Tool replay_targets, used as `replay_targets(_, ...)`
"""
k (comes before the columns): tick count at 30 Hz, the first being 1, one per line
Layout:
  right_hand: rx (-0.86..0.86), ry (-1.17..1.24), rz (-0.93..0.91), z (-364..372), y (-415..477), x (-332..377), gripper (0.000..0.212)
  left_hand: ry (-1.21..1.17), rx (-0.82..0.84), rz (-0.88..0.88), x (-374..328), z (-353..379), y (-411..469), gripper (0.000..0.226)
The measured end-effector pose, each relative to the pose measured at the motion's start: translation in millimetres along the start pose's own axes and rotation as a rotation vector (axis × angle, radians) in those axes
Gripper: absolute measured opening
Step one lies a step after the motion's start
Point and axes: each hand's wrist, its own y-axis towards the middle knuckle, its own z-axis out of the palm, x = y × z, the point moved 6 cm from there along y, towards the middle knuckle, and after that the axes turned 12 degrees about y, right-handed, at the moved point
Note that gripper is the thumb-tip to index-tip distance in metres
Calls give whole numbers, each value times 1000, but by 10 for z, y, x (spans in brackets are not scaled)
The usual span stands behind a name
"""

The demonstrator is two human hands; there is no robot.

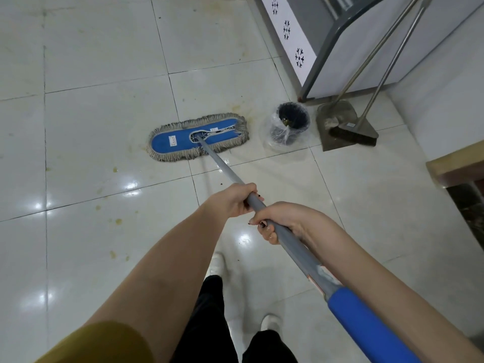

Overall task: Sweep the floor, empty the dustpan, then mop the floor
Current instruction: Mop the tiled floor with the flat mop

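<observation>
The grey mop handle is held two-handed: the left grip is closed round the shaft, and the right grip is curled round it just behind. The blue mop head is laid flat on the tiled floor ahead. A lined bin is seen just right of it, then the dustpan with the broom resting in it.

Mop head: blue pad, grey-beige fringe, small white label. Mop handle: grey, blue grip at the near end. Floor tiles: glossy white, dark grout lines, yellowish stains. Bin: black, clear liner. Cabinet panel: white, black snowflake motifs. Sleeve: mustard. Trousers: black.
</observation>
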Motion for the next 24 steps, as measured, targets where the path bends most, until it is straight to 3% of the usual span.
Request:
replay_targets(17,46,-193,35,-1090,-596,-1583,30,-197,-66,22,1479,1346,-663,21)
replay_targets(24,-1,-118,20,-1001,-725,-1978,39,-677,-68,-18,1826,1416,-682,23)
